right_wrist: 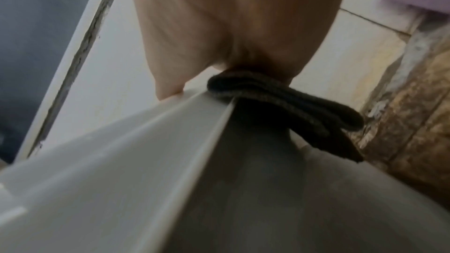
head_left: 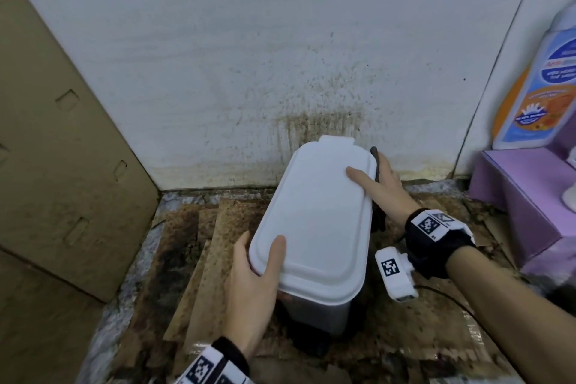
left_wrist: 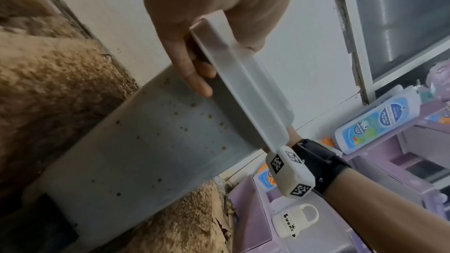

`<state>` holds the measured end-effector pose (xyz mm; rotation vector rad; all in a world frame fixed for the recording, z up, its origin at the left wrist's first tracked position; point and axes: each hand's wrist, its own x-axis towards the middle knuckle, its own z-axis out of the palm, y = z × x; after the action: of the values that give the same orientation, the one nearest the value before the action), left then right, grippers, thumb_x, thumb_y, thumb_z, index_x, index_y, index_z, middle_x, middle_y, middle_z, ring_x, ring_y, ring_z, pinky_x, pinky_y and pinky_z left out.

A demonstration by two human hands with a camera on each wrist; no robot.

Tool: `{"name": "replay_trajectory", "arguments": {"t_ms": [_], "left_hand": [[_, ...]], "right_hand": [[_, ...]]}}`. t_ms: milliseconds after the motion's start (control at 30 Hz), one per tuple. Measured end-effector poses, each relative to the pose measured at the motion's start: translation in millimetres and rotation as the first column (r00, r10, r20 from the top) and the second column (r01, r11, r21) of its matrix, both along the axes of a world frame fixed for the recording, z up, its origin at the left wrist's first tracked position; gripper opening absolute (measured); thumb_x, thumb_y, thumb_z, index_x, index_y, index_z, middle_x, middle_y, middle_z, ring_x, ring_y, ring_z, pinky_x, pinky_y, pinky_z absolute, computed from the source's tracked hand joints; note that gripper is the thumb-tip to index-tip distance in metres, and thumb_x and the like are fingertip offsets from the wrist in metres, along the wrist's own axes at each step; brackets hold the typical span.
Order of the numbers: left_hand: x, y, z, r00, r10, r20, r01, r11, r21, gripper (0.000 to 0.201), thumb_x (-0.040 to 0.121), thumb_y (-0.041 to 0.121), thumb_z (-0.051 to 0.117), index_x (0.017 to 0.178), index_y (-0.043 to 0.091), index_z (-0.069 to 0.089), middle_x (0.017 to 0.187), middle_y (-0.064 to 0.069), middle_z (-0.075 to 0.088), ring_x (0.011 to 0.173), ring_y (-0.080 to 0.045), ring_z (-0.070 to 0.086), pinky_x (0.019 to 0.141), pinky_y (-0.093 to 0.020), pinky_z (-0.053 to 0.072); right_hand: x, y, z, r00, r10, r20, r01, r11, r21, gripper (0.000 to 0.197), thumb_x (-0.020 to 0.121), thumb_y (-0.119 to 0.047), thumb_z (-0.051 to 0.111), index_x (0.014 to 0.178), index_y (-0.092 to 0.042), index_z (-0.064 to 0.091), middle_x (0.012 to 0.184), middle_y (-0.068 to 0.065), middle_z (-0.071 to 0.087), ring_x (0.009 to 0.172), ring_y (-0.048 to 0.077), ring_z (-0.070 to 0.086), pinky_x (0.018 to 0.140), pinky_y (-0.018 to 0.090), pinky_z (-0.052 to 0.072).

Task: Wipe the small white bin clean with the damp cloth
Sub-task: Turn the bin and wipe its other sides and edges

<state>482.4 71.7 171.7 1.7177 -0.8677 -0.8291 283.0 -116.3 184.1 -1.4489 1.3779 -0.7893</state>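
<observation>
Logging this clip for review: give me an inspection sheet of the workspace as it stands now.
Surface: stained brown cardboard sheets on the floor.
Job's things: small white plastic bin, lid closed, brown specks on its side; dark folded cloth against its right rim.
Clutter: blue-and-orange labelled bottle on a lilac box; white mug.
Grips: left hand holds the lid's near corner; right hand holds cloth and lid's far edge.
Cables: thin black cable by the right wrist.
Surroundings: dirt-spattered white wall.
</observation>
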Motion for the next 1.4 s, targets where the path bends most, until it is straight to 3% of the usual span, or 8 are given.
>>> {"name": "replay_trajectory", "arguments": {"t_ms": [167,333,467,667,767,900,1167,1400], "left_hand": [[0,1,-2,0.999,-0.026,-0.03,0.024,0.999,-0.04,0.047,0.088,0.057,0.063,0.125,0.029,0.061,0.104,0.019,0.072,0.088,0.011,0.066,0.074,-0.015,0.056],[1,1,-4,0.998,-0.043,-0.051,0.039,0.995,-0.087,0.035,0.094,0.047,0.062,0.122,0.026,0.064,0.107,0.015,0.074,0.092,0.007,0.068,0.069,-0.007,0.05],[6,-1,-5,0.998,-0.036,-0.058,0.029,0.992,-0.12,0.037,0.093,0.049,0.061,0.122,0.026,0.066,0.109,0.015,0.075,0.099,0.0,0.069,0.081,-0.021,0.054],[32,-17,1,0.997,-0.08,-0.013,0.078,0.99,-0.115,0.052,0.093,0.063,0.059,0.135,0.031,0.057,0.125,0.016,0.068,0.116,-0.004,0.064,0.101,-0.039,0.053],[48,-29,7,0.994,-0.107,-0.015,0.105,0.991,-0.082,0.064,0.085,0.073,0.059,0.134,0.033,0.051,0.129,0.011,0.063,0.117,-0.009,0.063,0.101,-0.045,0.053],[64,-45,19,0.988,-0.142,-0.066,0.142,0.99,0.001,0.057,0.093,0.057,0.056,0.136,0.022,0.04,0.128,0.009,0.055,0.111,-0.003,0.06,0.087,-0.029,0.055],[61,-45,11,0.99,-0.135,-0.052,0.135,0.991,-0.002,0.054,0.094,0.057,0.054,0.138,0.025,0.046,0.127,0.012,0.059,0.108,0.0,0.062,0.078,-0.022,0.052],[52,-29,-5,0.998,-0.036,0.06,0.034,0.999,0.026,0.088,0.076,0.087,0.053,0.148,0.041,0.032,0.147,0.007,0.043,0.129,-0.017,0.052,0.105,-0.05,0.05]], "right_hand": [[-4,-18,3,0.998,0.053,-0.047,-0.053,0.998,-0.014,0.113,0.063,-0.09,0.061,0.156,-0.043,0.018,0.155,-0.004,0.03,0.141,0.024,0.038,0.114,0.053,0.038],[-4,-22,2,1.0,0.027,-0.01,-0.028,0.998,-0.049,0.09,0.076,-0.07,0.07,0.15,-0.036,0.033,0.146,-0.001,0.039,0.129,0.024,0.049,0.106,0.05,0.047],[-3,-17,3,1.0,-0.01,0.01,0.011,0.996,-0.086,0.092,0.073,-0.069,0.073,0.148,-0.03,0.037,0.146,0.0,0.044,0.128,0.023,0.052,0.105,0.049,0.049],[0,19,-7,0.952,-0.265,0.155,0.281,0.955,-0.095,0.098,0.067,-0.07,0.072,0.149,-0.032,0.034,0.149,-0.001,0.039,0.135,0.027,0.044,0.106,0.052,0.046],[8,44,-14,0.876,-0.431,0.215,0.452,0.89,-0.059,0.091,0.083,-0.055,0.073,0.155,-0.03,0.025,0.156,0.002,0.025,0.143,0.029,0.031,0.102,0.041,0.04],[23,72,-17,0.795,-0.555,0.244,0.582,0.812,-0.051,0.094,0.085,-0.049,0.074,0.157,-0.025,0.018,0.155,0.004,0.018,0.143,0.029,0.025,0.101,0.036,0.039],[26,79,-21,0.792,-0.569,0.222,0.592,0.804,-0.051,0.096,0.086,-0.043,0.075,0.158,-0.018,0.016,0.155,0.006,0.018,0.144,0.023,0.015,0.095,0.029,0.028],[-4,53,-16,0.846,-0.501,0.181,0.522,0.848,-0.09,0.085,0.088,-0.056,0.067,0.156,-0.024,0.028,0.154,0.004,0.028,0.145,0.025,0.02,0.107,0.034,0.032]]}}
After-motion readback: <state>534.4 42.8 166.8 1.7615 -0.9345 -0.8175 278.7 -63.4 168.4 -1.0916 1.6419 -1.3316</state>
